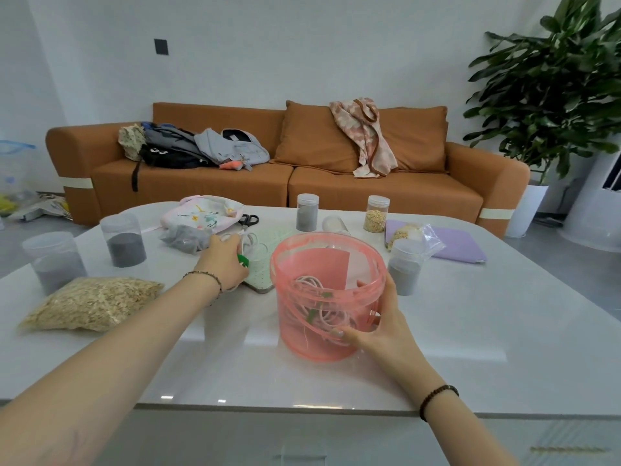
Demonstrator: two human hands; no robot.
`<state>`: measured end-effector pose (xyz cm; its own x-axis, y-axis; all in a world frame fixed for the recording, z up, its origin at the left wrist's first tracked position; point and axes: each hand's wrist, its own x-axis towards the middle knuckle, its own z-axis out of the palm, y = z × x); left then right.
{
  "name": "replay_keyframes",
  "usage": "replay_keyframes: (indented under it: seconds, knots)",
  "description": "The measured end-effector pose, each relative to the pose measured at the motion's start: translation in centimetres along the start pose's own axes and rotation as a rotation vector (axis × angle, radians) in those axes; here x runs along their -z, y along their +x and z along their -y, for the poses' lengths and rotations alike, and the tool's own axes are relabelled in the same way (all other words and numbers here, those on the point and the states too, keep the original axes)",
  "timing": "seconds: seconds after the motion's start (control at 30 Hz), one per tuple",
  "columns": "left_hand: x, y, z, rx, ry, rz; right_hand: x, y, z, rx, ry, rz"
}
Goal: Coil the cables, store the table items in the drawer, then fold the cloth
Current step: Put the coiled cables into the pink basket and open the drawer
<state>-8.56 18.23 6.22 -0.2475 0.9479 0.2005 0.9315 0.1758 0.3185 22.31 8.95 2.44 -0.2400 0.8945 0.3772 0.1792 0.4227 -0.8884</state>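
Observation:
A see-through pink bucket (314,341) stands on the white table (470,331) in front of me, with coiled pale pink cables (311,287) bound by green ties inside it. My right hand (373,331) grips the bucket's right side, thumb on the rim. My left hand (225,262) reaches to the left of the bucket and holds a coiled white cable (250,240) with a green tie, over a pale green dotted mat (265,270). A lilac cloth (460,245) lies at the far right of the table.
Jars of grey powder (126,245) (55,260) (306,213) (405,267) and a jar of oats (376,215) stand around. A bag of oats (90,302) lies at left; a small pouch (201,215) and scissors (249,219) lie at the back. An orange sofa (336,183) stands behind.

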Motion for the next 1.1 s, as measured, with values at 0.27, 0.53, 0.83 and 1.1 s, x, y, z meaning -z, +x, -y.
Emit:
replay_keyframes:
  seconds: [0.27, 0.53, 0.83, 1.1]
  knots:
    - [5.5, -2.6, -1.1, -0.140, -0.274, -0.181, 0.0, 0.0, 0.0, -0.007, -0.013, -0.014]
    - [14.7, -7.5, -10.5, -0.640, -0.426, 0.098, -0.1, -0.1, -0.3, -0.007, -0.007, -0.010]
    - [8.4, -7.0, -12.8, -0.586, -0.074, 0.295, 0.2, -0.3, -0.3, -0.002, 0.013, -0.015]
    - [9.1, -6.6, -12.7, -0.597, -0.096, 0.355, 0.2, -0.1, -0.6, -0.013, 0.004, -0.001]
